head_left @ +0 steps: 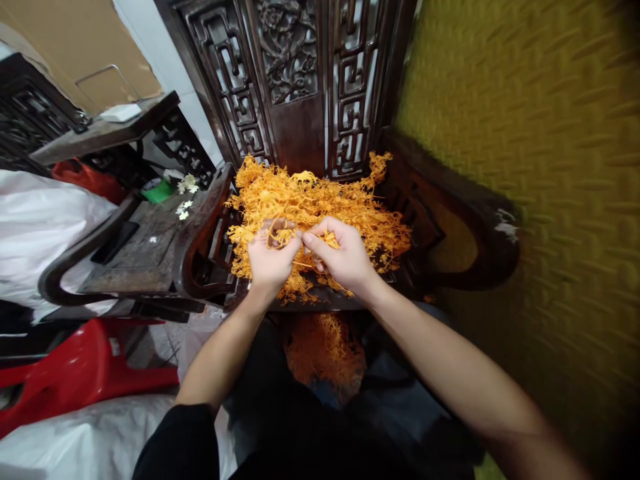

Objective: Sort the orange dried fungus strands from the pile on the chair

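Note:
A wide heap of orange branching plastic-looking pieces (345, 200) covers the seat of a dark carved wooden chair (300, 130). Over the front of the heap, my left hand (273, 257) is closed on an orange piece, part of which loops above its fingers. My right hand (343, 257) pinches orange strands close beside it, thumb and fingertips almost touching those of my left hand. Where one piece ends and the other begins is too small to tell. More orange pieces (325, 353) lie lower down, below the seat's front edge.
Left of the chair is a wooden side table (130, 267) with green tape (157, 191) and small pale pieces (184, 210). A red plastic stool (80, 367) and white sacks (45, 227) stand farther left. A yellow-green textured surface (550, 167) rises at the right.

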`<state>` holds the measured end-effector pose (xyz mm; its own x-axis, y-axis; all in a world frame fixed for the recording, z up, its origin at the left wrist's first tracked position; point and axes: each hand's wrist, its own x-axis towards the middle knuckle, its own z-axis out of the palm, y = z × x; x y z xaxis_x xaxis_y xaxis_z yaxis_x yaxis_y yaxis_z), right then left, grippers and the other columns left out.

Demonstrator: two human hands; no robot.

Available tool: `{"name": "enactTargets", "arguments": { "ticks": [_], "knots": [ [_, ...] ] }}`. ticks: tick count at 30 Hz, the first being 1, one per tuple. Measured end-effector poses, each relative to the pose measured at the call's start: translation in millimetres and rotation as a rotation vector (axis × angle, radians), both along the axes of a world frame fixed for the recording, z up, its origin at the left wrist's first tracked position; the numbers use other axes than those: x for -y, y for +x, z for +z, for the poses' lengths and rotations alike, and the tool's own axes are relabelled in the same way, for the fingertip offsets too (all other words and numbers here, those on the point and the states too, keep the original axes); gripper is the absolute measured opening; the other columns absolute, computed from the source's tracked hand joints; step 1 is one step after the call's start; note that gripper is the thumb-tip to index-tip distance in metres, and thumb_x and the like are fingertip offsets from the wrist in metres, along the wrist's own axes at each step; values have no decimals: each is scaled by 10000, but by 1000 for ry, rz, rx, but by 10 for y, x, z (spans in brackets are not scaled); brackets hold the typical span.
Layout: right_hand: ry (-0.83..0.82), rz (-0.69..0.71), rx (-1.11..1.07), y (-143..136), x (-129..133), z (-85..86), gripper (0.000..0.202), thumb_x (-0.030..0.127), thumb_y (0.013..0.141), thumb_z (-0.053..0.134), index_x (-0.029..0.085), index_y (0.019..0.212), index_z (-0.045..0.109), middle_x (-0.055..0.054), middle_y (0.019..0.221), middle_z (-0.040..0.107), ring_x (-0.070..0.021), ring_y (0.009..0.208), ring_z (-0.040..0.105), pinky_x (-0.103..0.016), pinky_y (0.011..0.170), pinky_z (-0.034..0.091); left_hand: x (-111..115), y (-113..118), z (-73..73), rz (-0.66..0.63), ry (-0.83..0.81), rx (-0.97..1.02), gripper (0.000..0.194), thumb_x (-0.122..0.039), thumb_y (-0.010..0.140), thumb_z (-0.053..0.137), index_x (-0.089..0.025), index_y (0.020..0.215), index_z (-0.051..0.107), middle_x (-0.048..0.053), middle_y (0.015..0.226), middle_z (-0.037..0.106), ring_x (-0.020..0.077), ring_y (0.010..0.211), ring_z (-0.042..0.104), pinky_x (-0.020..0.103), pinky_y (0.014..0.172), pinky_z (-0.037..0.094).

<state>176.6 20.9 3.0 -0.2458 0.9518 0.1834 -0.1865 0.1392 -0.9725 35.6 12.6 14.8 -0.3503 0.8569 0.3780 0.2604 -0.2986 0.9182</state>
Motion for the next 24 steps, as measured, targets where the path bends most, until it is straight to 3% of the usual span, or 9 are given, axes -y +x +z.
{"name": "enactTargets", "arguments": {
  "ticks": [5,9,12,14,16,19,22,24],
  "knots": [
    [-4,-19,-90,-47,-19,-42,394,573,809,767,243,796,552,34,619,597,-99,394,444,-266,378,330,-71,62,-3,-63,18,63,167,-192,723,786,-156,851,685,20,824,697,114,658,591,254,647,477],
    [82,6,-142,18,125,53,343,490,839,767,241,774,541,25,652,598,-91,410,437,-263,380,320,-252,-44,-62,-43,50,142,176,-164,693,779,-150,839,683,29,847,708,133,754,644,263,738,509],
    [182,46,-112,107,263,159,275,415,875,745,235,777,561,-14,750,663,-99,458,492,-271,414,363,-370,-202,-136,10,-18,244,219,-159,661,785,-150,843,662,-15,730,660,96,623,583,233,635,478],
    [174,67,-115,138,271,179,229,392,883,737,232,815,587,-19,778,690,-99,456,507,-271,415,372,-375,-251,-180,-77,-109,261,242,-203,683,790,-150,879,657,-40,660,612,77,525,512,219,542,428],
    [107,84,-126,130,209,154,212,385,870,749,228,857,607,-6,778,704,-92,430,500,-263,401,366,-324,-225,-206,-174,-133,195,255,-245,719,791,-148,922,671,-15,712,645,84,543,538,223,541,443],
    [49,75,-33,81,89,105,190,389,879,730,224,960,683,-2,788,726,-97,438,521,-269,421,415,-220,-117,-212,-232,-90,87,317,-251,720,812,-157,1001,697,66,951,732,140,758,668,252,678,535],
    [195,-24,164,45,27,86,233,377,911,687,221,1068,759,-45,985,781,-175,744,715,-352,705,591,-146,-46,-205,-328,-95,99,437,-269,713,829,-168,1113,684,93,1025,753,197,922,709,318,849,571],
    [312,-105,281,42,8,71,253,349,901,703,209,1097,778,-67,1154,771,-228,1040,727,-417,966,564,-110,-38,-203,-399,-107,95,496,-280,721,823,-163,1176,665,94,1009,760,218,962,716,359,938,557]
  ]
}}
